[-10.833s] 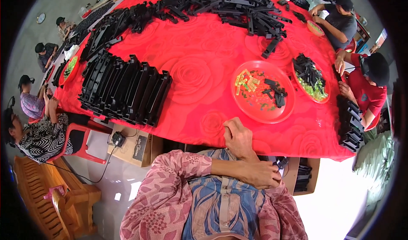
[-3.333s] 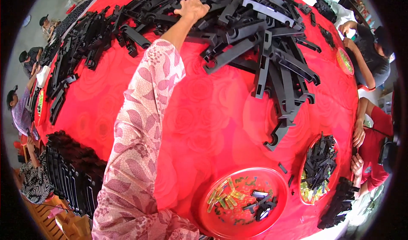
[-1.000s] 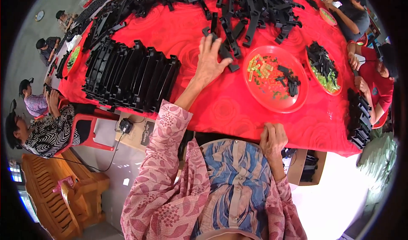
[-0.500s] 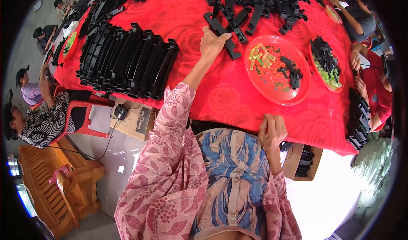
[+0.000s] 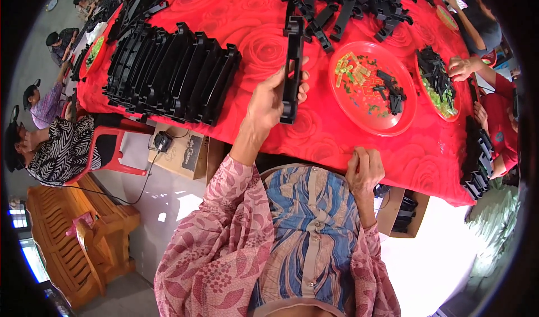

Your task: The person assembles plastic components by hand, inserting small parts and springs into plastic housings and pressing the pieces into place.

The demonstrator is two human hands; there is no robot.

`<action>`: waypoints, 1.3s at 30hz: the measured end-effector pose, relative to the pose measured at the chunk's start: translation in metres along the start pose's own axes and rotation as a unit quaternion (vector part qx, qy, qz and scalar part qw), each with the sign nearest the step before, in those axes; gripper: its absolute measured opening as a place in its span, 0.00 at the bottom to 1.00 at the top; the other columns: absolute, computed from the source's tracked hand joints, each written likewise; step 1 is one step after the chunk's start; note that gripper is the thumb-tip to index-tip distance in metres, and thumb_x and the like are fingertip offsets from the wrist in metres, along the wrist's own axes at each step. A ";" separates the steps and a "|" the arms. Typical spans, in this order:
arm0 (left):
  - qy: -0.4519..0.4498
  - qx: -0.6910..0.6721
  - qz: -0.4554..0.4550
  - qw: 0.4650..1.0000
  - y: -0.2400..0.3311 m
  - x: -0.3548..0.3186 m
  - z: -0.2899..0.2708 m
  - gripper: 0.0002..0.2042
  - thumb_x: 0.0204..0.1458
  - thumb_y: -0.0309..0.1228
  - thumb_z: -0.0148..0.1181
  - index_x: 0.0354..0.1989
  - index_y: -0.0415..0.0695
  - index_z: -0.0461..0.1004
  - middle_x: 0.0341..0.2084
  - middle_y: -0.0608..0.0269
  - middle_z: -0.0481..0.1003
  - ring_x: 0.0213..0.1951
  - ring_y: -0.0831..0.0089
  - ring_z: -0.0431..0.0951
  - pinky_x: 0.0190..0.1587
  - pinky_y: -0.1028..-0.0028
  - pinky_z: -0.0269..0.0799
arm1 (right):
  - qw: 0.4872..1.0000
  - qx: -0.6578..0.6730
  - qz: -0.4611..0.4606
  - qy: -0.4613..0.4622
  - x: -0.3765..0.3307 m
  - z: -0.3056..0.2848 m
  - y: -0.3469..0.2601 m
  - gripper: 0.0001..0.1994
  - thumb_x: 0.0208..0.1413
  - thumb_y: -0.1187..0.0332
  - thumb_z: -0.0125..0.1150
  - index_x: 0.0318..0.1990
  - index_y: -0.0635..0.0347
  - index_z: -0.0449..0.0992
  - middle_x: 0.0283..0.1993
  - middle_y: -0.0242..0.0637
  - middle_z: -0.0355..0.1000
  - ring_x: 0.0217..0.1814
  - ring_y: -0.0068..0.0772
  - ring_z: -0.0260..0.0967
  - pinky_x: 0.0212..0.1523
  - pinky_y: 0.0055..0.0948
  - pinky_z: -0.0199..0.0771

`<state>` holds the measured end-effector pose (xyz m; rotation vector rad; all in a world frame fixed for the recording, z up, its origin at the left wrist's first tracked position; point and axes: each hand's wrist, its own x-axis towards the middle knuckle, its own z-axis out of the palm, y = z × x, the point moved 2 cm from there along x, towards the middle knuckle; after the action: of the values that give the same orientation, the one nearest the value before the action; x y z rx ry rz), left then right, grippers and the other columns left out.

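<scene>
Your left hand [image 5: 269, 99] was clamped on a long black notched plastic part [image 5: 290, 89] over the red rose-patterned surface [image 5: 412, 162]; right hand [image 5: 365, 171] curled at its edge (couldn't tell if holding anything). Neat row of black plastic parts [image 5: 168, 75] looked done; jumbled black plastic heap [image 5: 348, 11] seemed left.

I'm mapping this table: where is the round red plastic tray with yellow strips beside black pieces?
In the head view, the tray lies right of centre, beyond the right hand and right of the long black plastic part in the left hand.
</scene>
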<state>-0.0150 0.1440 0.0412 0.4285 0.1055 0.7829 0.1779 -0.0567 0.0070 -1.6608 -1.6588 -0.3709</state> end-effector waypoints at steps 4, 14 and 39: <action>-0.013 -0.037 -0.007 0.999 -0.013 -0.005 0.006 0.27 0.65 0.40 0.48 0.67 0.35 0.59 0.43 0.58 0.72 0.41 0.67 0.73 0.47 0.69 0.73 | 1.000 0.000 0.000 0.001 -0.001 0.000 -0.001 0.09 0.45 0.80 0.63 0.36 0.63 0.76 0.29 0.40 0.66 0.28 0.42 0.68 0.25 0.37 0.67; -0.087 0.067 0.057 0.992 -0.034 -0.033 0.031 0.23 0.53 0.31 0.67 0.57 0.41 0.69 0.53 0.50 0.74 0.58 0.58 0.72 0.63 0.57 0.63 | 0.742 0.527 0.406 -0.083 0.024 -0.033 -0.027 0.17 0.65 0.63 0.53 0.56 0.64 0.70 0.32 0.37 0.72 0.31 0.26 0.69 0.30 0.25 0.70; 0.090 0.146 -0.151 0.974 -0.074 -0.066 0.026 0.17 0.67 0.37 0.47 0.56 0.39 0.65 0.42 0.53 0.77 0.34 0.68 0.80 0.36 0.72 0.79 | 0.798 0.477 0.344 -0.128 0.100 -0.004 0.029 0.10 0.56 0.73 0.65 0.45 0.64 0.77 0.34 0.31 0.75 0.27 0.16 0.68 0.25 0.18 0.67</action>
<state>-0.0063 0.0428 0.0304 0.6033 0.4500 0.5042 0.2182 0.0168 0.0682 -1.3610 -0.9620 0.9485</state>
